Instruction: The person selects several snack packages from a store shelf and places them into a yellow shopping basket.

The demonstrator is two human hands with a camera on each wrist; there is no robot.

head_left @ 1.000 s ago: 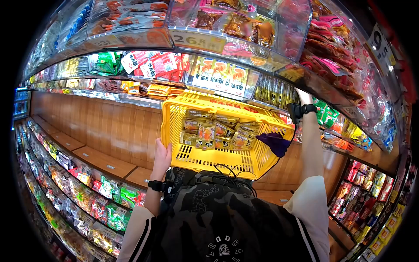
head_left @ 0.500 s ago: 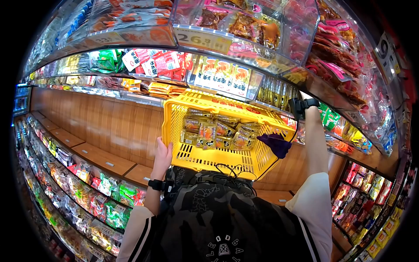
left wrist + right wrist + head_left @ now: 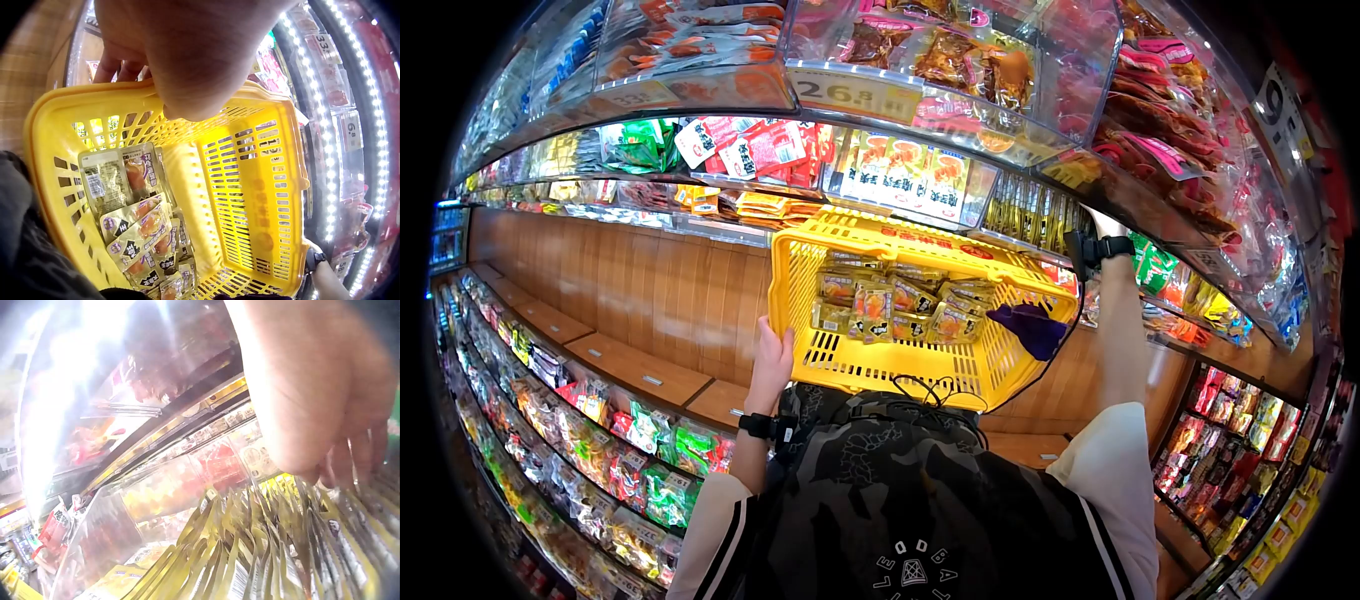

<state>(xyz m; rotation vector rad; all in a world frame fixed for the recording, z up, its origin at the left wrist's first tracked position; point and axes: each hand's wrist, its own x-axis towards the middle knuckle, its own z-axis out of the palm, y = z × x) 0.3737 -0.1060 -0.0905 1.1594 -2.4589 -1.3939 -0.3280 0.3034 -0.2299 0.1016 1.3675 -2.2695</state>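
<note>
My left hand [image 3: 772,358] grips the left rim of a yellow plastic basket [image 3: 890,356], held at the waist and tilted. In the left wrist view the hand [image 3: 194,56] curls over that rim. Several gold snack packets [image 3: 874,308] lie inside, some showing orange pictures. My right hand [image 3: 1106,224] reaches in under the upper shelf at the right. The right wrist view has this hand [image 3: 319,394] over a clear bin of upright gold packets [image 3: 250,562], fingers pointing down among them. Its fingertips are partly hidden, and I cannot tell whether they pinch a packet.
A dark purple cloth-like item [image 3: 1030,330] hangs at the basket's right end, near a black cord. Clear bins of bagged snacks [image 3: 945,55] overhang the front. Red packets [image 3: 765,148] fill a shelf to the left, and lower shelves [image 3: 645,430] run along the left side.
The right hand stays at the gold packets, with only a small shift of the wrist. The left hand and basket keep their place; the view sways slightly.
</note>
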